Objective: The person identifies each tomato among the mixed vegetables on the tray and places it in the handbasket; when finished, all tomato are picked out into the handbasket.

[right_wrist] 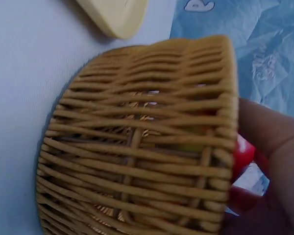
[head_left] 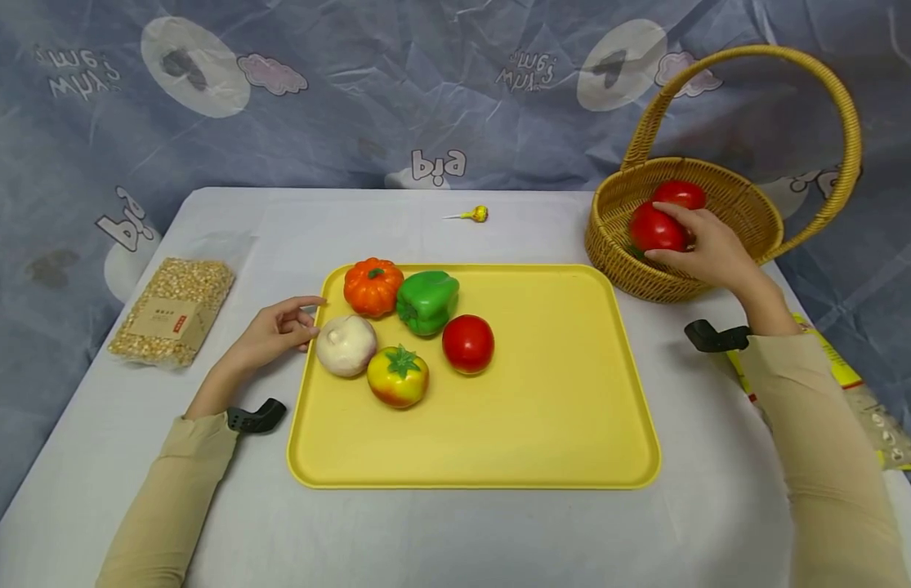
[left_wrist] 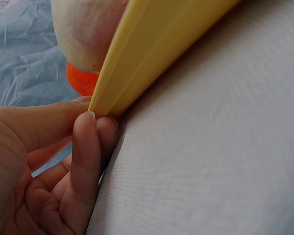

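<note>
My right hand (head_left: 701,245) reaches into the wicker basket (head_left: 609,237) and grips a red tomato (head_left: 655,229), fingers over its far side and thumb nearer. Behind it lies a second red tomato (head_left: 679,193). In the right wrist view the woven wall hides most of the basket's contents. On the left, my left hand (head_left: 277,331) pinches the rim of the yellow tray (head_left: 543,441) between thumb and fingers. Toy vegetables sit in the tray's left half: a pumpkin (head_left: 372,287), a green bell pepper (head_left: 429,302), a garlic bulb (head_left: 346,346), a yellow-red tomato (head_left: 398,380) and a red tomato (head_left: 467,344).
A clear bag of corn kernels (head_left: 174,314) lies left of the tray. Behind the tray is a yellow lollipop (head_left: 475,214). The basket's tall handle (head_left: 830,77) arches over its opening. Under the right forearm lies a yellow bag (head_left: 841,371) at the table's right edge.
</note>
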